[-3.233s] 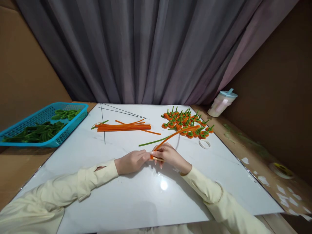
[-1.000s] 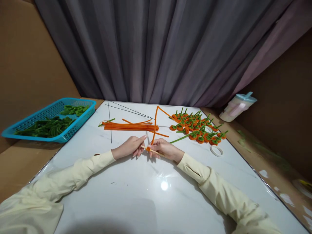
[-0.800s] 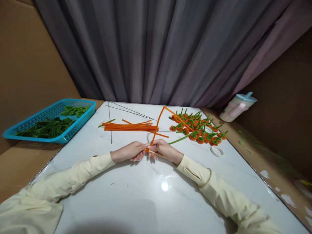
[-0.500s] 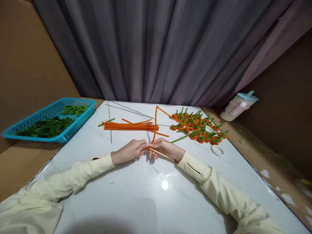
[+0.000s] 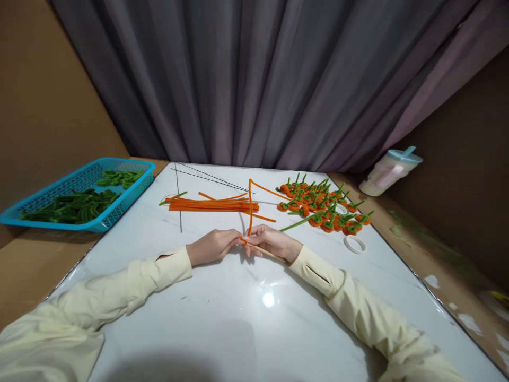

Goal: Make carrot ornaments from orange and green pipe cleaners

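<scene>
My left hand [image 5: 213,246] pinches the coiled lower end of an orange pipe cleaner [image 5: 251,208], its fingertips meeting those of the other hand. From there the pipe cleaner rises and bends sharply toward the right. My right hand [image 5: 275,243] is closed around a thin wooden stick [image 5: 269,254], which points down to the right under the palm. Orange turns sit at the stick's left tip, partly covered by fingers. Just beyond the hands lies a bundle of straight orange pipe cleaners [image 5: 210,205].
Several small orange pieces with green stems [image 5: 318,201] cluster at the right, near a white tape roll [image 5: 354,244]. A blue basket [image 5: 101,225] holds green pipe-cleaner pieces at the left. Thin dark wires [image 5: 210,177] lie at the back. A lidded cup [image 5: 387,172] stands far right.
My left hand has turned slightly, its fingers now straighter at the coil. The bent top of the orange pipe cleaner has shifted a little left and down. My right hand stays nearly still.
</scene>
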The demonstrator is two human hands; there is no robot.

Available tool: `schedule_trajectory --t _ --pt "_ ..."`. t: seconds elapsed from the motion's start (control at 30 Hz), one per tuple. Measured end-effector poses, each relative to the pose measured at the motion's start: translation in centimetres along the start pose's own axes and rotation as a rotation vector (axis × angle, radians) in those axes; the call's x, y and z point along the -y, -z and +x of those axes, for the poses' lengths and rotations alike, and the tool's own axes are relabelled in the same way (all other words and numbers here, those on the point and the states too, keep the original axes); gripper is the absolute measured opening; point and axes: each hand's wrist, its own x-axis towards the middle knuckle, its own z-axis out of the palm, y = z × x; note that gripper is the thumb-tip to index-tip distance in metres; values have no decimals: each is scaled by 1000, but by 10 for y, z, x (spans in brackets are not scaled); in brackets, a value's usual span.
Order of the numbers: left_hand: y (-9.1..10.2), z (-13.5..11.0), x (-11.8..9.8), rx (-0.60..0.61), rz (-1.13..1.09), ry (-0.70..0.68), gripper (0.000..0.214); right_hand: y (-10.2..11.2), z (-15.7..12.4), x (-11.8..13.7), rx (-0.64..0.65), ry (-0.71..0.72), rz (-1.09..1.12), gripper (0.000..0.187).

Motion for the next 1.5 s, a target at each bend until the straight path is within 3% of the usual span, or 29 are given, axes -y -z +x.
schedule_trajectory --t 0.1,0.2,0.3,0.6,0.83,1.07,1.23,1.5 --pt "1 3 -7 -86 -259 269 29 -2 1 -3 -52 59 -6 22" --pt "-1 6 -14 -75 -553 576 45 -7 1 -5 -96 120 -27 22" --pt "-4 6 -16 -46 -628 656 49 -12 1 -7 -121 157 -53 23" --pt "1 5 -15 -22 -400 408 33 -7 1 -4 -125 99 4 25" --pt "1 5 -12 -28 -369 372 27 -6 1 -4 -117 91 65 17" --pt "-4 1 -8 -86 -239 216 18 -3 2 -5 -77 95 81 17" --pt "-7 -4 -1 -108 -55 60 18 -2 1 -3 -44 59 94 18" --pt "-6 -9 14 -27 256 -259 24 3 1 0 29 -79 125 19"
